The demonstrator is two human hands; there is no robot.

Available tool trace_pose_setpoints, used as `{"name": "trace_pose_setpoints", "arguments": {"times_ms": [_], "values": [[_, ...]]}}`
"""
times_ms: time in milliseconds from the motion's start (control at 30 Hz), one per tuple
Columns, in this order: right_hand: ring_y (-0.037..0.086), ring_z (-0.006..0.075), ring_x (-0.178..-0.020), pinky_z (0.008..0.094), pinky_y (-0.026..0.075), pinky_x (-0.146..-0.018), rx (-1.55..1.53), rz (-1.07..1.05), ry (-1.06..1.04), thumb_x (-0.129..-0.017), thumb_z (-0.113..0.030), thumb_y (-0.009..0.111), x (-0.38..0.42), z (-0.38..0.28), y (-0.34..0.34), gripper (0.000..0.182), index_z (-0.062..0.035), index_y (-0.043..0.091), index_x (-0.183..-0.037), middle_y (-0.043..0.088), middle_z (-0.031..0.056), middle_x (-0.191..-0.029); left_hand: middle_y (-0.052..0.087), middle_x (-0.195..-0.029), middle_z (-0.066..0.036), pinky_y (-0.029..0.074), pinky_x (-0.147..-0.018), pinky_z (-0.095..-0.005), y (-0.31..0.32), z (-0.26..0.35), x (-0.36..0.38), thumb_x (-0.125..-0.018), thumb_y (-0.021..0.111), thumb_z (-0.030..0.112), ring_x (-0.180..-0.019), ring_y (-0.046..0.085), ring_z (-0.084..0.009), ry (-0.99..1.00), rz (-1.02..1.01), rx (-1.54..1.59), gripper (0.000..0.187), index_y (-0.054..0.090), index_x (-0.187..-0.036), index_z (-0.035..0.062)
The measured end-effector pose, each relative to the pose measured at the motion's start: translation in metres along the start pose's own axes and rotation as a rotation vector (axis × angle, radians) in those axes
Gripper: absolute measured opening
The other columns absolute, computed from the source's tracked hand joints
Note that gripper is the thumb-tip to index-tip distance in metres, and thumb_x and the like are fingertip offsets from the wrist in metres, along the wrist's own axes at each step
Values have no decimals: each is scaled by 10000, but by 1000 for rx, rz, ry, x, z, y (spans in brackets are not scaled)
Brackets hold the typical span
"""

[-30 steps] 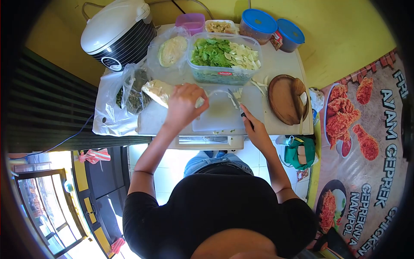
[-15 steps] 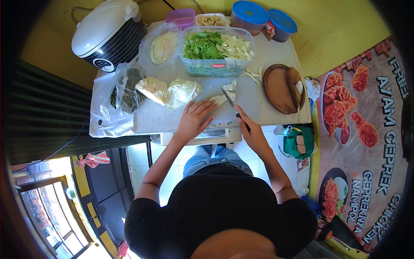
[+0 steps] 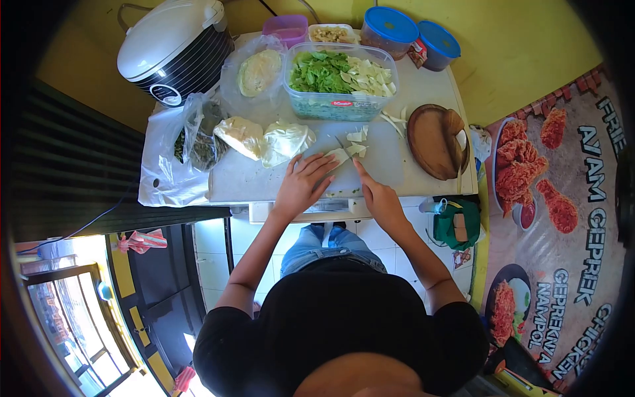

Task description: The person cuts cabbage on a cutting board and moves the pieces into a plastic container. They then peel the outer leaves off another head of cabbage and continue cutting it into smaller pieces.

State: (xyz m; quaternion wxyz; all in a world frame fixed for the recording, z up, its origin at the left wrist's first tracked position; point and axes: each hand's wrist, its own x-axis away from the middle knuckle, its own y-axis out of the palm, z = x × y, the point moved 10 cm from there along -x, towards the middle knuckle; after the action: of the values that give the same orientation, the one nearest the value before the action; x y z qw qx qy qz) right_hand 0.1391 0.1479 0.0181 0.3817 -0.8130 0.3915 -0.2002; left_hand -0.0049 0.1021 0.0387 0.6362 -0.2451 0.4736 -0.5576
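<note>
Pale cabbage leaf point(image 3: 338, 156) lies on the translucent cutting mat point(image 3: 380, 173), under the fingertips of my left hand point(image 3: 305, 183), which presses it flat with the fingers slightly apart. My right hand point(image 3: 378, 196) is closed round the knife's handle, its index finger stretched forward. The blade of the knife point(image 3: 344, 147) crosses the leaf's right end, beside small cut pieces point(image 3: 358, 137). Left of the leaf sit a cabbage chunk point(image 3: 288, 141) and a yellowish one point(image 3: 240, 136). Behind the mat, a clear tub point(image 3: 340, 104) holds chopped green leaves and pale cabbage.
A round wooden board or mortar point(image 3: 428, 142) stands on the table's right side. At the back are blue-lidded containers point(image 3: 391, 26), a purple box point(image 3: 286, 30) and a bagged cabbage point(image 3: 258, 73). A rice cooker point(image 3: 173, 56) and a plastic bag point(image 3: 205, 135) occupy the left.
The knife has moved left and its blade now lies over the leaf beside my left fingertips. Cut pieces lie right of the blade. The whole view has shifted slightly.
</note>
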Motion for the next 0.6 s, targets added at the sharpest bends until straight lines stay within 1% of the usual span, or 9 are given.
{"name": "trace_pose_setpoints", "arguments": {"times_ms": [67,133,167,233,267,333,400,467,600], "values": [[629,404,-665,473,493,-631,-4,10,-17,-953,-121,478,14,3,0,561,-231,314,-1478,625,240,-736,571,-1309,0,273,-1092,-450,0,0,0,-914,596,255,-1257,476,-204,-14,2,22,352,604,-1259,188],[639,393,-679,411,503,-655,-76,21,47,-961,-105,492,29,8,-3,531,-240,364,-1459,606,260,-755,572,-1309,3,271,-1094,-450,0,0,0,-915,594,255,-1258,475,-203,-10,11,15,350,605,-1258,188],[639,393,-679,411,503,-655,-74,19,47,-961,-105,492,31,10,-4,531,-240,364,-1459,606,260,-755,572,-1309,6,268,-1097,-449,0,0,1,-916,592,256,-1259,474,-203,-6,15,6,349,606,-1258,188],[619,292,-627,342,488,-654,-189,22,81,-972,-108,488,34,15,-5,500,-223,390,-1449,589,230,-739,574,-1305,-5,275,-1096,-451,-2,1,1,-908,604,246,-1251,483,-207,1,27,17,343,614,-1245,185],[619,292,-627,342,488,-654,-189,23,83,-972,-108,488,32,15,-5,500,-223,390,-1449,589,230,-739,576,-1300,-16,281,-1095,-453,-4,2,0,-900,615,235,-1244,492,-212,10,42,27,337,621,-1233,182],[530,193,-625,287,460,-668,-244,8,121,-972,-92,489,25,17,-6,487,-205,409,-1439,569,187,-751,591,-1263,-33,314,-1066,-447,-12,4,1,-882,635,216,-1200,519,-226,11,88,73,334,631,-1213,176],[500,180,-633,276,455,-675,-282,18,105,-971,-81,488,18,13,-8,490,-199,408,-1440,565,177,-761,607,-1225,-50,347,-1038,-441,-18,4,2,-863,655,197,-1157,546,-241,13,140,117,331,640,-1193,169],[469,168,-641,265,449,-682,-321,27,89,-969,-71,487,15,8,-11,493,-194,407,-1440,561,168,-772,636,-1112,-58,399,-959,-414,-27,-7,7,-824,687,162,-1044,583,-249,-66,257,218,280,680,-1103,152],[517,189,-660,272,459,-706,-341,19,3,-965,-64,489,15,-10,-15,499,-193,406,-1440,597,200,-821,647,-1034,-35,412,-910,-391,-21,3,4,-806,698,158,-981,585,-234,37,232,84,209,711,-1013,140]]}}
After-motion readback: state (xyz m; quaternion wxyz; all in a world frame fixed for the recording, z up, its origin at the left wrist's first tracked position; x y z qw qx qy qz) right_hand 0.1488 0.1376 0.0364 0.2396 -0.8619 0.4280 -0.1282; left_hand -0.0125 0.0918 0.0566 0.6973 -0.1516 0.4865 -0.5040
